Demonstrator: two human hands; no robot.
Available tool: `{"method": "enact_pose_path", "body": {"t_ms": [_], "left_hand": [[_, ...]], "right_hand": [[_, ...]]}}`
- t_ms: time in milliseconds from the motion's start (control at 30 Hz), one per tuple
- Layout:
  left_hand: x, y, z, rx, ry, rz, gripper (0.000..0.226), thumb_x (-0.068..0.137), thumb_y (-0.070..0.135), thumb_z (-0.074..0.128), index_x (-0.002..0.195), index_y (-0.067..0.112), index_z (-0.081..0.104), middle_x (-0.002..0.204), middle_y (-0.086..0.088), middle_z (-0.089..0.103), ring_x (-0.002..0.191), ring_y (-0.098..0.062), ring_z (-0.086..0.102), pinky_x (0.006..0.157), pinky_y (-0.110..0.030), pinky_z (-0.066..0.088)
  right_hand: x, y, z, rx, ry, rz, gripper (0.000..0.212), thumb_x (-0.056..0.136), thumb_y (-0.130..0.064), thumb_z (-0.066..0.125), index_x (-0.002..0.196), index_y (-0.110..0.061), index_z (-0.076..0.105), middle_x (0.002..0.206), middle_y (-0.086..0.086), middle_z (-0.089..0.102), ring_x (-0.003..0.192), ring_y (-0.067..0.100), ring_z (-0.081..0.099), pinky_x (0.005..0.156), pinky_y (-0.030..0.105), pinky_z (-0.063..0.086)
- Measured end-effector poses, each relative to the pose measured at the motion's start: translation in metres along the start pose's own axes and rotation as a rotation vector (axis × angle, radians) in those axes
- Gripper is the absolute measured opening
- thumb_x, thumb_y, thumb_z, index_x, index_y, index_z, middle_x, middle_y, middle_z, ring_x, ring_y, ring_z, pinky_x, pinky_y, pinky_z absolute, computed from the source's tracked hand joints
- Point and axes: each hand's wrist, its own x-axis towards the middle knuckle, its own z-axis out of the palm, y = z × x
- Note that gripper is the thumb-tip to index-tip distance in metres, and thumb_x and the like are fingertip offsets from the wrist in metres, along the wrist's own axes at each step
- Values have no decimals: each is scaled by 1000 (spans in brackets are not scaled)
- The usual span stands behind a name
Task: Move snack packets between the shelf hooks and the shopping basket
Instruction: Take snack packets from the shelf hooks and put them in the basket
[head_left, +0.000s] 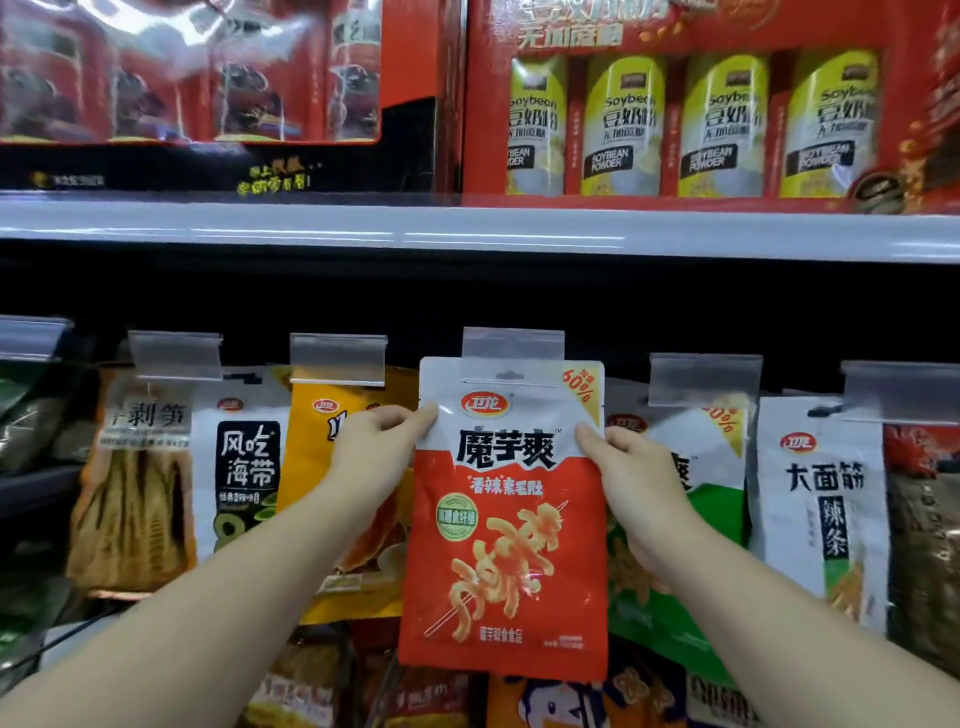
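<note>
Both forearms reach up and forward from the lower corners of the view toward the hook row. The left hand (376, 441) pinches the left edge of the red-and-white snack packet (506, 519) at its white upper band, thumb on the front face. The right hand (631, 467) pinches the right edge at the same height, thumb likewise on the front. The packet hangs upright between them, its top edge just under a clear price tag holder (513, 344); whether its hanger hole sits on the hook cannot be told.

Above the white shelf edge (467, 228), a red gift box (727, 31) holds four yellow soybean powder packs (623, 124) side by side.

On the hook row hang neighbouring packets: a yellow packet (317, 447) behind the left hand, a green-and-white packet (711, 499) behind the right hand, and a white kelp packet (244, 457) further left.
</note>
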Motion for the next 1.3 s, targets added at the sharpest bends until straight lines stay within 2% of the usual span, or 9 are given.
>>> {"method": "enact_pose_path", "body": {"t_ms": [167, 333, 467, 567, 667, 867, 1000, 1100, 1300], "left_hand": [[11, -7, 5, 21, 13, -13, 33, 88, 38, 65, 70, 11, 71, 80, -11, 73, 81, -30, 68, 76, -43, 56], [27, -19, 14, 88, 33, -35, 32, 90, 35, 63, 64, 16, 66, 57, 4, 66, 58, -10, 63, 46, -15, 43], [50, -29, 20, 247, 85, -51, 32, 88, 37, 65, 61, 19, 65, 64, -3, 68, 68, -23, 64, 59, -28, 48], [62, -33, 23, 326, 84, -46, 25, 87, 38, 65, 82, 14, 68, 67, -3, 67, 68, -19, 66, 60, -27, 49], [69, -35, 25, 415, 88, -19, 38, 87, 45, 62, 99, 10, 71, 74, -6, 72, 76, -20, 69, 66, -28, 53], [61, -38, 21, 505, 15, 53, 20, 86, 39, 66, 80, 20, 69, 79, -1, 73, 77, -18, 70, 76, -37, 58], [43, -35, 12, 739, -31, 157, 17, 89, 34, 64, 90, 19, 72, 79, 3, 69, 81, -16, 67, 74, -28, 56], [27, -28, 0, 847, -34, 223, 17, 90, 38, 60, 92, 24, 69, 82, 7, 65, 80, -16, 65, 67, -28, 55], [-4, -11, -50, 1124, -31, 317, 22, 93, 45, 52, 98, 30, 67, 91, 8, 71, 79, -14, 65, 59, -27, 55]], "right_hand": [[15, 2, 2, -44, 29, 24, 42, 92, -38, 57, 68, -4, 52, 67, 19, 53, 59, 25, 51, 58, 34, 39], [36, 12, 7, -194, 67, 83, 35, 91, -41, 56, 68, -15, 54, 63, 8, 51, 56, 20, 49, 58, 31, 36], [51, 15, 12, -292, 88, 111, 36, 90, -35, 59, 82, 0, 64, 72, 11, 59, 64, 22, 53, 61, 30, 38], [62, 19, 13, -360, 119, 104, 29, 89, -33, 60, 72, -10, 62, 85, 13, 66, 80, 29, 61, 74, 35, 48], [67, 19, 13, -444, 132, 79, 27, 89, -35, 59, 75, -12, 63, 88, 14, 67, 85, 31, 62, 73, 34, 48], [62, 17, 14, -762, 91, -28, 27, 94, -31, 53, 75, -12, 51, 78, 5, 53, 64, 20, 46, 56, 26, 34], [52, 10, 18, -941, 109, -71, 27, 95, -29, 53, 95, -9, 35, 85, 8, 43, 74, 26, 46, 63, 31, 39], [39, 3, 15, -1174, 129, -112, 30, 95, -27, 52, 111, -8, 36, 91, 10, 51, 80, 31, 54, 63, 34, 42], [1, -13, 29, -1523, -24, -445, 39, 95, -29, 48, 130, -13, 42, 127, 8, 54, 106, 28, 60, 73, 37, 49]]}}
